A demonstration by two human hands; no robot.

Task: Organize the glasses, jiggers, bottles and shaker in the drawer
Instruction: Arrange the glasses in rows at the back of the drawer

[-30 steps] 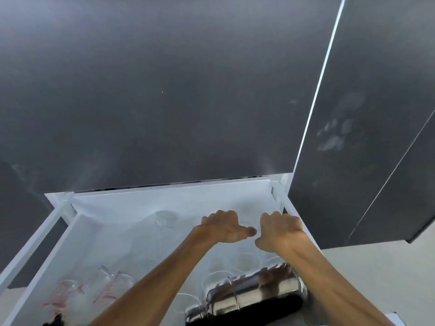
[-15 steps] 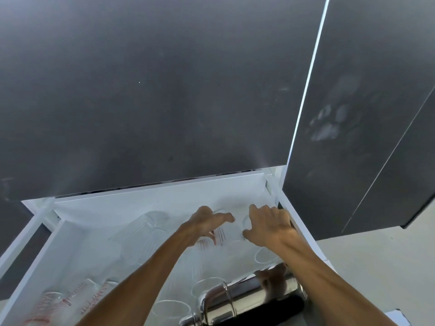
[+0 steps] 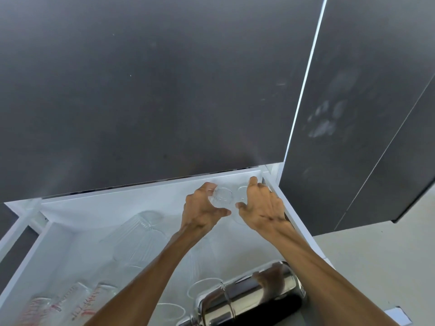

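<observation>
The white drawer (image 3: 70,208) is pulled open below me. Both my hands reach into its far right corner. My left hand (image 3: 202,208) curls around a small clear glass (image 3: 221,196). Just to its right, my right hand (image 3: 261,208) is cupped with spread fingers beside a second faint clear glass (image 3: 242,192); whether it grips that glass is unclear. Ribbed tall glasses (image 3: 138,234) lie on their sides mid-drawer. Measuring glasses with red markings (image 3: 77,300) lie at the near left. A shiny steel shaker (image 3: 247,300) lies at the near right, under my right forearm.
Clear glass rims (image 3: 204,288) stand between my forearms near the shaker. A dark cabinet front (image 3: 141,90) rises right behind the drawer, with another dark door (image 3: 353,114) to the right. The drawer's right wall (image 3: 294,222) runs just beside my right hand. Pale floor (image 3: 376,267) lies beyond it.
Both hands have moved farther back and right into the drawer's far corner. Their fingers have spread, and a small clear glass now shows between them. The view has shifted left.
</observation>
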